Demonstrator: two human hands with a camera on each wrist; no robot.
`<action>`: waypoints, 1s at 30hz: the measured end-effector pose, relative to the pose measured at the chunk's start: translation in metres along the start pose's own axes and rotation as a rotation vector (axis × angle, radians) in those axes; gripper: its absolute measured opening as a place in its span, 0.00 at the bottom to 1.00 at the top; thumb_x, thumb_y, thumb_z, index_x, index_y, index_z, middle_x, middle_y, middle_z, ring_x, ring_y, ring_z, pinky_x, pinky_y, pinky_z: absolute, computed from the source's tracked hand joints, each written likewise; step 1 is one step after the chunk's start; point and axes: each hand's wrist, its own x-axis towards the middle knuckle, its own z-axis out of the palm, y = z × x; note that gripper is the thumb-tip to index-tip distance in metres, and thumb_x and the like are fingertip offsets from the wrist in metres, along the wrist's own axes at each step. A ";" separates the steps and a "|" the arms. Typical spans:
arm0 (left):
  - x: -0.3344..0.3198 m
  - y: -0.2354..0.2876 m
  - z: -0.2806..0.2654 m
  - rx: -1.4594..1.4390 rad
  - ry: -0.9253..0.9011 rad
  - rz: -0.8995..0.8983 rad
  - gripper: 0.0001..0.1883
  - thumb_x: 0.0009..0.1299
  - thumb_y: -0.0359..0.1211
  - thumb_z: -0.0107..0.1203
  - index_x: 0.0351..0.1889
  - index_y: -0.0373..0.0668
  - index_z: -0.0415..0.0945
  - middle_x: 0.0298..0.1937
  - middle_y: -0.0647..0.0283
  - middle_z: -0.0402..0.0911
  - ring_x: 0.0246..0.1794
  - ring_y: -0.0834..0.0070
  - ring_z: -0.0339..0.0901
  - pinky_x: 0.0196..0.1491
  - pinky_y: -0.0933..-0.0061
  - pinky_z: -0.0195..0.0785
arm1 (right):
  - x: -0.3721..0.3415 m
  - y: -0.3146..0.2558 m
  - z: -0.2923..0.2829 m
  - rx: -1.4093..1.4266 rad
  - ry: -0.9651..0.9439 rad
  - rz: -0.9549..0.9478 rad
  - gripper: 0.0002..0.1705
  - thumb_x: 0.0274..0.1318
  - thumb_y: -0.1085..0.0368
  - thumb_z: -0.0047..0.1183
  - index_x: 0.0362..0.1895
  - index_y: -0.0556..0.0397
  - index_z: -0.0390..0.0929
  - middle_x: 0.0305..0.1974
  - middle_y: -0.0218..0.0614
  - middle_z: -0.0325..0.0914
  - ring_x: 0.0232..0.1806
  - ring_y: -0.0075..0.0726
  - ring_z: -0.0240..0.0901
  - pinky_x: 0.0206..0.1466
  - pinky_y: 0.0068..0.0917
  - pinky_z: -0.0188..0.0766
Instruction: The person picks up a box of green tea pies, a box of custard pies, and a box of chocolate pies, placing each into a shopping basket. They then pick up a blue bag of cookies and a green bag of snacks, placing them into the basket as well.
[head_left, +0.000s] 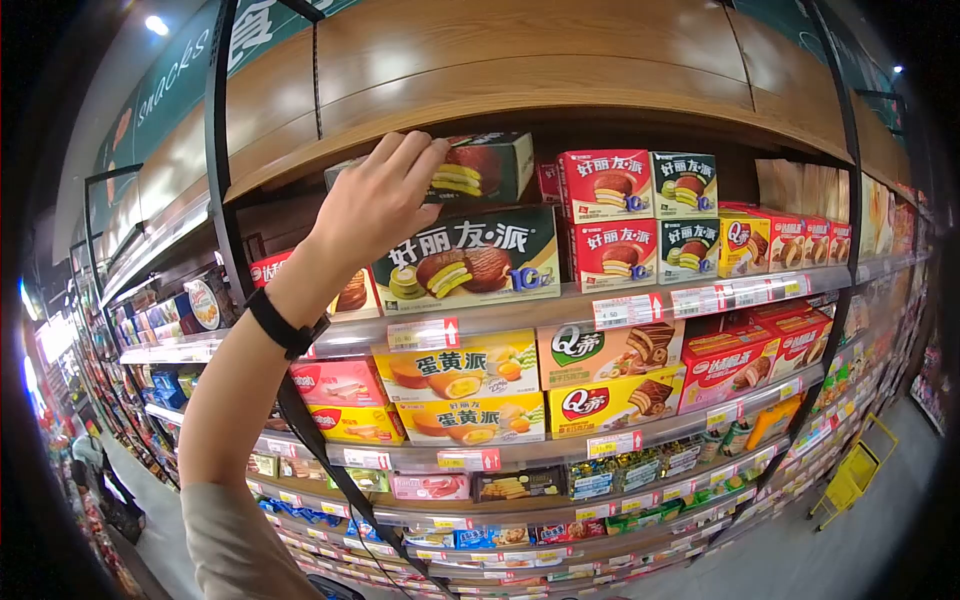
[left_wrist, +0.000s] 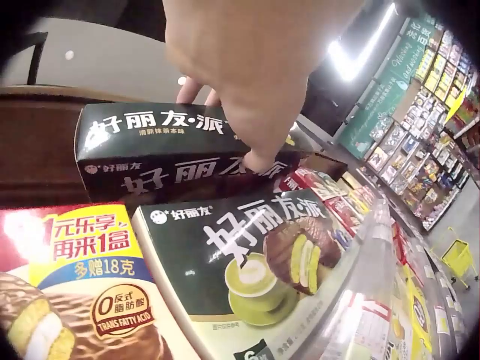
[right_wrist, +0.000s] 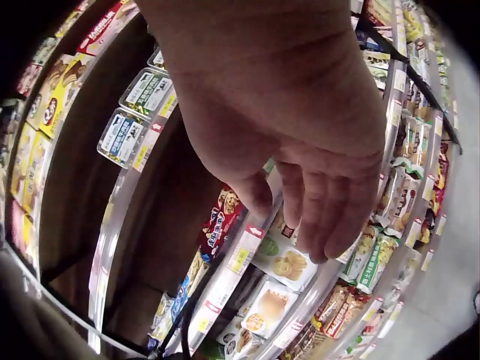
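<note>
My left hand point(head_left: 378, 200) reaches up to the top shelf and grips a dark green pie box point(head_left: 495, 168). In the left wrist view the thumb lies against the front of this box point(left_wrist: 157, 139), and the other fingers reach over its top and are partly hidden. A similar dark green box point(head_left: 520, 258) with a matcha pie picture stands upright just below it, facing out. My right hand point(right_wrist: 289, 142) appears only in the right wrist view. It hangs down in front of the lower shelves, fingers loosely extended, holding nothing.
Red pie boxes point(head_left: 612, 252) and smaller green ones point(head_left: 690, 250) are stacked to the right. Yellow boxes point(head_left: 460, 365) fill the shelf below, behind a price-tag rail point(head_left: 630, 308). A black shelf post point(head_left: 216, 150) rises at left. A yellow cart point(head_left: 855, 475) stands on the floor.
</note>
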 end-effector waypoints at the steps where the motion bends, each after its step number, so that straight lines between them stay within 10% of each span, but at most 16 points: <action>1: -0.003 0.002 -0.007 0.020 0.006 0.026 0.35 0.53 0.36 0.68 0.60 0.41 0.69 0.54 0.59 0.74 0.53 0.63 0.75 0.45 0.65 0.77 | 0.001 -0.004 0.006 -0.010 0.007 0.007 0.23 0.61 0.59 0.56 0.58 0.53 0.75 0.40 0.41 0.83 0.36 0.39 0.83 0.35 0.32 0.80; 6: -0.020 0.030 -0.046 -0.055 0.115 0.094 0.37 0.43 0.34 0.71 0.56 0.41 0.73 0.50 0.60 0.76 0.48 0.63 0.76 0.48 0.65 0.72 | 0.016 -0.029 0.014 -0.488 -0.023 -0.340 0.24 0.63 0.57 0.54 0.59 0.56 0.75 0.37 0.33 0.81 0.32 0.28 0.77 0.33 0.26 0.75; 9: -0.031 0.053 -0.077 -0.148 0.168 0.119 0.38 0.37 0.33 0.72 0.53 0.40 0.76 0.48 0.57 0.77 0.46 0.59 0.77 0.47 0.64 0.74 | -0.015 -0.122 0.047 -0.044 -0.045 -0.461 0.16 0.63 0.68 0.57 0.55 0.53 0.75 0.45 0.36 0.82 0.42 0.33 0.81 0.41 0.31 0.79; 11: -0.043 0.066 -0.091 -0.282 0.258 0.165 0.38 0.35 0.33 0.72 0.51 0.38 0.77 0.45 0.54 0.77 0.43 0.57 0.79 0.44 0.64 0.76 | -0.072 -0.219 0.087 -0.276 0.125 -0.515 0.19 0.61 0.71 0.57 0.56 0.53 0.75 0.49 0.34 0.82 0.46 0.29 0.79 0.44 0.28 0.78; 16: -0.073 0.106 -0.120 -0.557 0.272 0.240 0.26 0.52 0.37 0.68 0.47 0.32 0.78 0.38 0.52 0.77 0.37 0.58 0.81 0.36 0.64 0.80 | -0.160 -0.337 0.142 -0.621 0.340 -1.057 0.25 0.58 0.61 0.62 0.58 0.55 0.74 0.50 0.37 0.79 0.50 0.28 0.75 0.54 0.31 0.73; 20: -0.106 0.133 -0.118 -0.836 0.082 0.254 0.23 0.66 0.44 0.59 0.45 0.29 0.79 0.35 0.53 0.77 0.33 0.60 0.80 0.33 0.64 0.80 | -0.206 -0.370 0.194 0.420 0.005 -1.040 0.44 0.46 0.53 0.69 0.65 0.58 0.65 0.61 0.44 0.71 0.64 0.43 0.66 0.67 0.43 0.61; 25: -0.159 0.161 -0.095 -1.106 -0.111 0.178 0.27 0.66 0.48 0.58 0.47 0.29 0.78 0.40 0.51 0.77 0.34 0.59 0.80 0.35 0.62 0.79 | -0.233 -0.393 0.229 -0.442 0.365 -1.488 0.53 0.39 0.49 0.72 0.68 0.57 0.62 0.63 0.46 0.70 0.69 0.54 0.59 0.70 0.49 0.56; 30: -0.195 0.167 -0.087 -1.178 -0.201 0.145 0.30 0.64 0.51 0.58 0.48 0.30 0.78 0.41 0.52 0.77 0.34 0.58 0.81 0.35 0.63 0.77 | -0.202 -0.378 0.245 -0.490 -0.029 -1.478 0.46 0.36 0.54 0.75 0.60 0.56 0.67 0.56 0.54 0.74 0.60 0.51 0.68 0.62 0.42 0.63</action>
